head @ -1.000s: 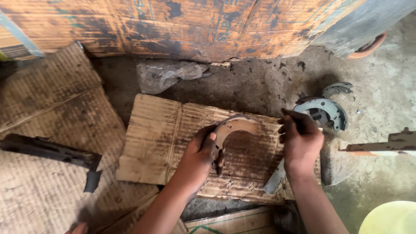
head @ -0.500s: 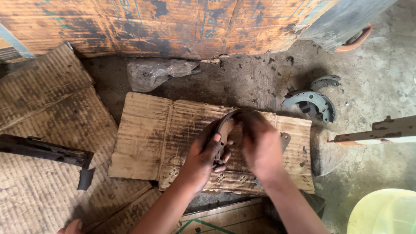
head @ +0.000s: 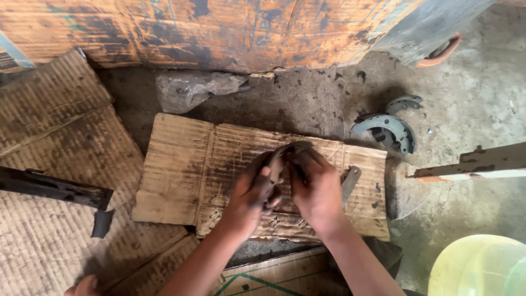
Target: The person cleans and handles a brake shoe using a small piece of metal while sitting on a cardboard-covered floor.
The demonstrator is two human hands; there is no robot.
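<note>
over the cardboard sheet [head: 181, 164], both hands, left hand [head: 253, 194] and right hand [head: 318, 189], are clamping the curved brake shoe [head: 282, 153] standing on edge between them.

I see a stained concrete floor [head: 476, 93] carrying flattened cardboard sheets [head: 175, 170], a crumpled plastic bag [head: 192, 87] and two curved metal brake shoes [head: 386, 129].

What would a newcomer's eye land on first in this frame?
Both hands, left hand and right hand, meet mid-frame on a curved brake shoe held edge-up over a grimy cardboard sheet. More brake shoes lie on the concrete at upper right.
</note>
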